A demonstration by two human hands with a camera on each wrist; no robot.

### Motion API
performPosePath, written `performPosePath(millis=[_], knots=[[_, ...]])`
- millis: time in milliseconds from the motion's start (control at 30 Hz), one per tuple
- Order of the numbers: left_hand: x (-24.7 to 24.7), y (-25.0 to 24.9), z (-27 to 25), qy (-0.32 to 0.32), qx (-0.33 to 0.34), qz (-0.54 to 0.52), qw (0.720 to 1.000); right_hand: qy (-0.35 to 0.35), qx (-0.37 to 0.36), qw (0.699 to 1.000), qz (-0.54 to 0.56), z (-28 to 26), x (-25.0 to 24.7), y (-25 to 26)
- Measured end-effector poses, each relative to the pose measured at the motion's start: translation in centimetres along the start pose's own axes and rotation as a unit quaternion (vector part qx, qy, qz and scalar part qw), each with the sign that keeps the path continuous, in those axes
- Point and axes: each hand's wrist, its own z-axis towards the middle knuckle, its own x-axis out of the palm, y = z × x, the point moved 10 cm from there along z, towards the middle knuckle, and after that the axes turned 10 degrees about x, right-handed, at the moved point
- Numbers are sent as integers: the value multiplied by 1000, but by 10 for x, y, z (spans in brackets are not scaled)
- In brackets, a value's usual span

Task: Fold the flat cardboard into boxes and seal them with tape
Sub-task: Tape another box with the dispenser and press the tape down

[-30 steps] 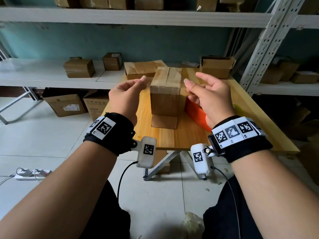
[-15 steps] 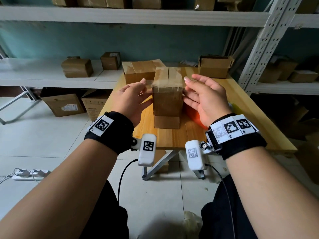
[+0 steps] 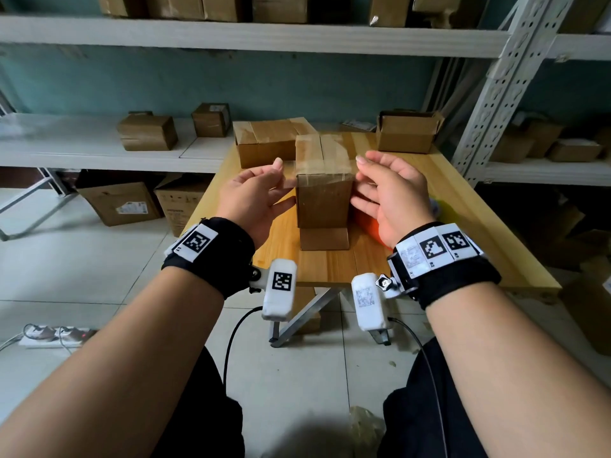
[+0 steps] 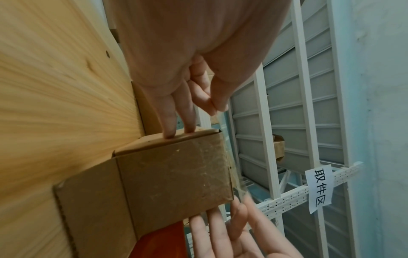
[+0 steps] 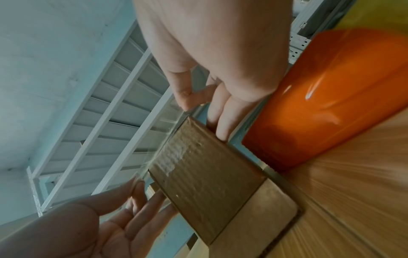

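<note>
A small brown cardboard box (image 3: 323, 200) stands upright on the wooden table (image 3: 330, 266), with clear tape across its top and one bottom flap (image 3: 324, 239) lying flat towards me. My left hand (image 3: 261, 190) is at the box's left side, its straight fingers (image 4: 170, 122) touching the wall near a loose tape end. My right hand (image 3: 386, 190) mirrors it on the right side, fingers (image 5: 220, 129) straight against the box edge. Neither hand grips anything. An orange tape dispenser (image 3: 367, 224) lies on the table under the right hand.
A taped box (image 3: 264, 143) sits just behind, and an open box (image 3: 406, 133) stands at the table's back right. A perforated rack post (image 3: 496, 77) rises on the right. Cartons (image 3: 122, 203) and a power strip (image 3: 56, 335) lie on the floor to the left.
Both hands have closed in from either side of the box top and now lie against its side walls, lower than before. The box has stayed put.
</note>
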Motion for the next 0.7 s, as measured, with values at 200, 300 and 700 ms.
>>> performPosePath(millis=[200,300,700], knots=[[-3,-2,0,-2,-6,3,1000,8,4,1000,-5,0,2,-1],[-5,-2,0,-5,-6,4,1000,6,8,1000,-6,0,3,-2],[-8,12,6,8,-33,-9,999,-13,21,1000,8,-1,2,-6]])
